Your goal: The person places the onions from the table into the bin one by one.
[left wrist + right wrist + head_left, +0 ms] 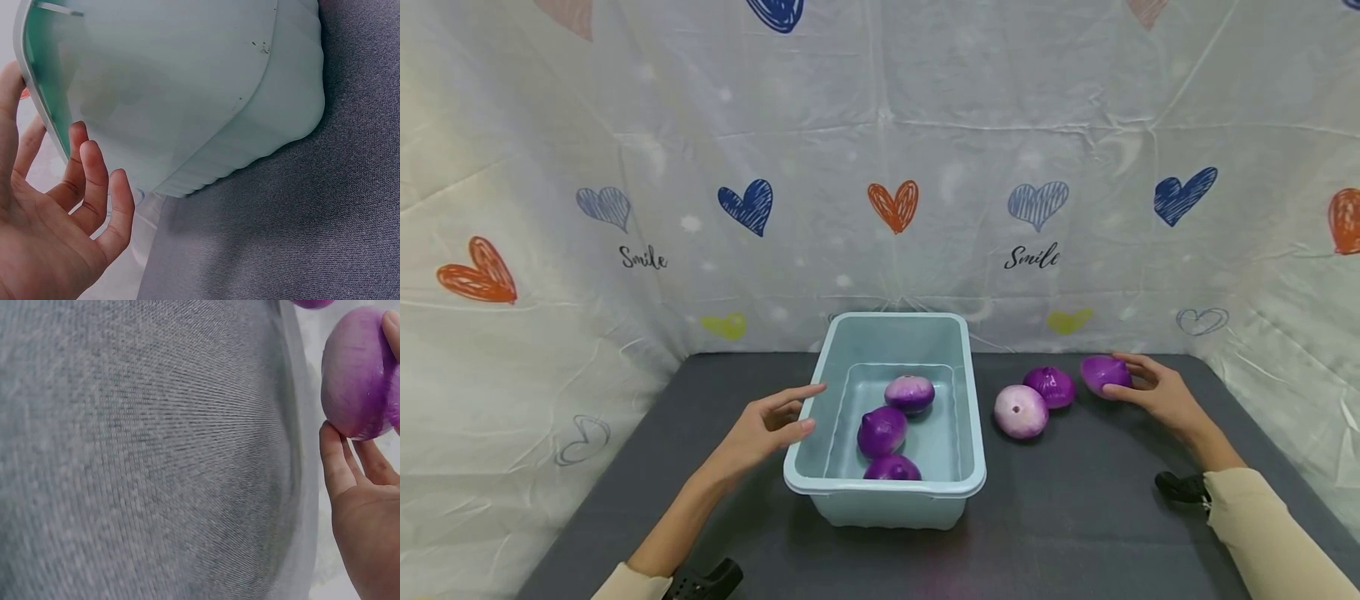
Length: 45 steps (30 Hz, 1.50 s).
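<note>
Onions: three lie in the tub [973,400] beside your relaxed left hand [767,427], two wait unheld, and your right hand [1157,390] fingers curl round another onion [1103,372].

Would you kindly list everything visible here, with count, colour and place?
Tub: one, pale blue-green, centre of table.
Onions in tub: three, purple, one paler on top.
Onions on table: three, purple, right of tub; the farthest right one is under the right hand.
Table: one, dark grey cloth top.
Backdrop: one, white sheet with coloured hearts and "Smile".
Left hand: fingers straight, at the tub's left rim.
Right hand: fingers curled round the onion.
</note>
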Available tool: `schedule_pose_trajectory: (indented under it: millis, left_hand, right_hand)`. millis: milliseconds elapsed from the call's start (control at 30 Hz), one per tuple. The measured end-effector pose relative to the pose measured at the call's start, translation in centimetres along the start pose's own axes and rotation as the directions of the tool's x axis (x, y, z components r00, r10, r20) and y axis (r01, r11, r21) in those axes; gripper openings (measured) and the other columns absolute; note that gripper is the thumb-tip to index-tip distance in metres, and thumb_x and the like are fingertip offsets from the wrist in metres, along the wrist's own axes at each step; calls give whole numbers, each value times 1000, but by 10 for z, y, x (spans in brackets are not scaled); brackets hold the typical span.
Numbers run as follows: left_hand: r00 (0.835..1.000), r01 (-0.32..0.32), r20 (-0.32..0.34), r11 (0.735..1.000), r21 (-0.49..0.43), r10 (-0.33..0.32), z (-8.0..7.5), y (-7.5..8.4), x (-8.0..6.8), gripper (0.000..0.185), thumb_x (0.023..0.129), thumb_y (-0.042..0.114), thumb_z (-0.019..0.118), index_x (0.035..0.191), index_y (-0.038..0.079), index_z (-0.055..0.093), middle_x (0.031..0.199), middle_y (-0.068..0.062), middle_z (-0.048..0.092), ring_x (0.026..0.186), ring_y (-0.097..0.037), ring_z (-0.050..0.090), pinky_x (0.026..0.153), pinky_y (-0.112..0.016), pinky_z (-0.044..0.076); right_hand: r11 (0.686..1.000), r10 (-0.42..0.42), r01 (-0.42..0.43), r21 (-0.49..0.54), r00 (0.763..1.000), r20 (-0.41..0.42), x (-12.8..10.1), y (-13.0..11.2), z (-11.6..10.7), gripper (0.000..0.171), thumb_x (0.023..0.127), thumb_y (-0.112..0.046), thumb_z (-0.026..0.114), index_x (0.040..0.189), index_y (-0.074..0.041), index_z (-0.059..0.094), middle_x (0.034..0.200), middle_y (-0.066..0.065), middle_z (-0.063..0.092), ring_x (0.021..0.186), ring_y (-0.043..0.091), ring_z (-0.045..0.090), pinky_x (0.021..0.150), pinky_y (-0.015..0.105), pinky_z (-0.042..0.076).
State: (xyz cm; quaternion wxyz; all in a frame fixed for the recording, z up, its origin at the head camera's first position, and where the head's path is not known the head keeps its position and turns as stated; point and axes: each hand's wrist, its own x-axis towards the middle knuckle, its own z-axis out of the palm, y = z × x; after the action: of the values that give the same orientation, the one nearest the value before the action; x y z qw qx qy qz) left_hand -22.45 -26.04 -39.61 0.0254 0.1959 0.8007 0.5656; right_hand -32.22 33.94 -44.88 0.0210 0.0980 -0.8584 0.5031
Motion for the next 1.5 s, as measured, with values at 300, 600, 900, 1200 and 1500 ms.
schedule_pose_trajectory:
  millis: [300,600,900,1200,1500]
  left_hand:
    - [1000,7,4,1000,-1,-7,-1,-1,-1,50,101,15,64,150,14,54,110,-19,61,93,-24,59,79,-40,50]
    - [1000,5,5,1000,-6,-4,0,0,0,50,101,15,65,149,14,54,122,-18,59,98,-24,59,81,-40,50]
    - [1000,-3,2,1000,1,3,0,-1,0,50,101,15,65,150,13,54,109,-17,60,93,-23,59,78,-39,50]
    - [1000,-10,-2,1000,14,10,0,-2,0,49,101,15,65,149,14,54,98,-17,56,85,-21,57,74,-39,48]
    - [1000,-20,-4,1000,10,20,0,-2,0,49,101,15,65,149,14,55,94,-16,54,81,-18,54,70,-41,47]
  right_hand:
    - [998,-27,26,51,1000,12,-6,-6,-3,76,96,-24,75,154,4,36,153,35,29,135,55,36,81,14,45]
    - [995,-44,42,90,999,23,-11,-12,-4,74,97,-22,74,154,4,35,152,33,32,135,53,37,82,14,46]
    - [991,-68,63,117,997,43,-10,-25,-3,73,97,-20,74,155,2,35,150,32,36,135,51,39,83,18,49]
    - [987,-87,77,142,994,61,0,-38,2,70,97,-20,74,153,0,39,151,30,35,135,50,39,84,19,49]
    - [983,-117,102,152,989,92,14,-55,10,67,97,-20,74,152,-2,40,152,28,35,137,48,38,86,18,47]
